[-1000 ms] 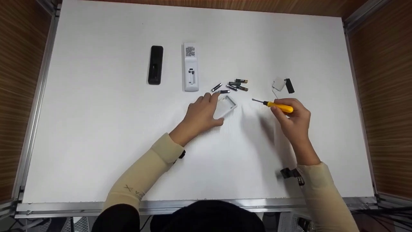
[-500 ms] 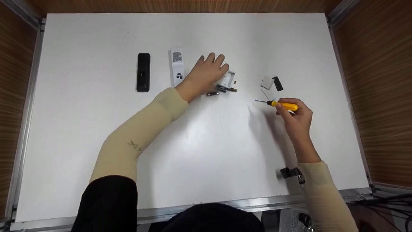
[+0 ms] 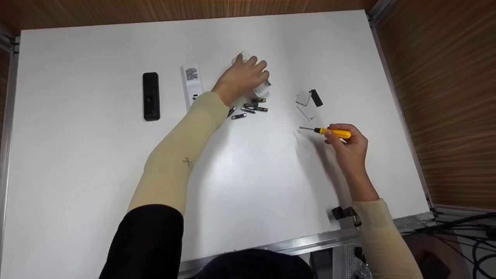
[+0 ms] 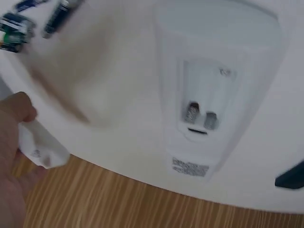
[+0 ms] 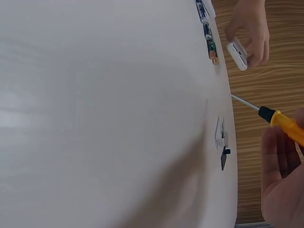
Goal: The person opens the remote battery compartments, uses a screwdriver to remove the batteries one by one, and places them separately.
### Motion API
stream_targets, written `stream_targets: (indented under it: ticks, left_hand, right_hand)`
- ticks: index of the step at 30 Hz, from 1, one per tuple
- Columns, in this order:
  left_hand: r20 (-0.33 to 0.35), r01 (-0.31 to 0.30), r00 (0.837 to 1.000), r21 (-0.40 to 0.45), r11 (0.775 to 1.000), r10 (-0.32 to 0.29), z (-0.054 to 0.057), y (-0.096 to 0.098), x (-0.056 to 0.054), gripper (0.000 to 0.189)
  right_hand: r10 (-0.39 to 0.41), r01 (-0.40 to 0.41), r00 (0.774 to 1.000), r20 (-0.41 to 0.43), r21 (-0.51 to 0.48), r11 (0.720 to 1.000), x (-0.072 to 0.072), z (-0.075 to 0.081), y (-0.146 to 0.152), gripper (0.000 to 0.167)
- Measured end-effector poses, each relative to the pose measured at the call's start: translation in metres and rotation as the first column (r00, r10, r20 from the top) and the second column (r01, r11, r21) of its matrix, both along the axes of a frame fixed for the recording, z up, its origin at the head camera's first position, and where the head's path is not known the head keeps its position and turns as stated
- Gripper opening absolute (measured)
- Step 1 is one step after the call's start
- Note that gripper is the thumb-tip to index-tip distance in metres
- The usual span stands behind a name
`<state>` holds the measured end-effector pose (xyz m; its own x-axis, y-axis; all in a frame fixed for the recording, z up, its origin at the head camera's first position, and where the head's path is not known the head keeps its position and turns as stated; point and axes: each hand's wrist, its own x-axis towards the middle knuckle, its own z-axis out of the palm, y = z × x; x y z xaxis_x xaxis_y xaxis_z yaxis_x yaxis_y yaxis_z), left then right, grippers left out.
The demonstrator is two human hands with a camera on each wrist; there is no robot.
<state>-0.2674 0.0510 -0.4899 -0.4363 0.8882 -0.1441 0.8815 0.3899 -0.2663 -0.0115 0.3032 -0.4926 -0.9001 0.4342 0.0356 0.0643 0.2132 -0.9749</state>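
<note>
My left hand (image 3: 245,76) holds a small white plastic case (image 3: 262,89) above the back of the table; its open recess shows in the head view and the fingers hide its other end. The left wrist view also catches this case (image 4: 45,145) between thumb and fingers. Just in front of it lie several loose batteries (image 3: 250,105). A white remote control (image 3: 191,77), back up with its battery slot bare, lies left of that hand. Farther right, my right hand (image 3: 350,149) grips a screwdriver (image 3: 339,133) by its yellow handle, tip pointing left over the table.
A black remote control (image 3: 151,96) lies at the left. Right of the batteries are a white cover (image 3: 303,97), a black cover (image 3: 316,98) and a thin white piece (image 3: 306,112). Wooden panels (image 3: 422,97) border the white table (image 3: 248,174).
The left hand has carried the white case away from the body, from in front of the batteries to behind them. The right hand keeps the screwdriver nearly in place. The head view has turned.
</note>
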Motion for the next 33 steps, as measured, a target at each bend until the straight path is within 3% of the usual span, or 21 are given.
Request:
stream_targets:
  ticks: [3,6,16,19,22,25,27,29,31,33]
  left_hand:
    - [-0.034,0.034,0.999,-0.037,0.999,-0.035,-0.004,-0.003,-0.007,0.043]
    - [-0.036,0.031,0.999,-0.036,0.999,-0.033,-0.008,-0.005,-0.009,0.046]
    - [-0.045,0.002,0.999,-0.11,0.994,-0.007,-0.019,-0.008,-0.005,0.056]
    - [-0.001,-0.029,1.0,-0.093,0.995,0.029,-0.023,-0.011,-0.003,0.056]
    - [0.037,-0.097,0.994,-0.031,0.995,0.098,-0.026,-0.015,0.0,0.055]
    - [0.059,-0.179,0.983,0.044,0.983,0.177,-0.026,-0.02,0.005,0.065]
    - [0.108,-0.25,0.965,0.11,0.962,0.239,-0.022,-0.023,0.009,0.074]
    - [0.188,-0.34,0.934,0.193,0.921,0.305,-0.016,-0.028,0.014,0.078]
    - [0.278,-0.422,0.897,0.302,0.855,0.344,-0.007,-0.033,0.02,0.074]
    - [0.362,-0.473,0.871,0.432,0.768,0.332,0.003,-0.039,0.028,0.066]
  right_hand:
    - [0.001,-0.001,1.0,0.004,0.006,1.0,0.004,0.006,-0.005,0.025]
    - [-0.005,0.005,1.0,0.007,0.009,1.0,0.006,0.007,-0.005,0.025]
    - [-0.003,0.001,0.999,0.04,0.055,0.999,0.006,-0.013,0.007,0.028]
    - [0.018,-0.019,1.0,0.02,0.056,0.998,0.002,-0.01,0.005,0.026]
    - [0.049,-0.049,0.999,-0.002,0.058,0.997,-0.008,-0.008,0.005,0.024]
    - [0.072,-0.071,0.997,-0.007,0.068,0.995,-0.02,-0.008,0.006,0.024]
    - [0.085,-0.085,0.996,-0.007,0.071,0.994,-0.029,-0.005,0.004,0.023]
    - [0.098,-0.097,0.995,-0.001,0.09,0.991,-0.04,-0.003,0.003,0.023]
    - [0.108,-0.108,0.994,0.01,0.12,0.987,-0.053,0.001,0.003,0.023]
    - [0.121,-0.121,0.993,0.011,0.16,0.98,-0.068,0.005,0.004,0.023]
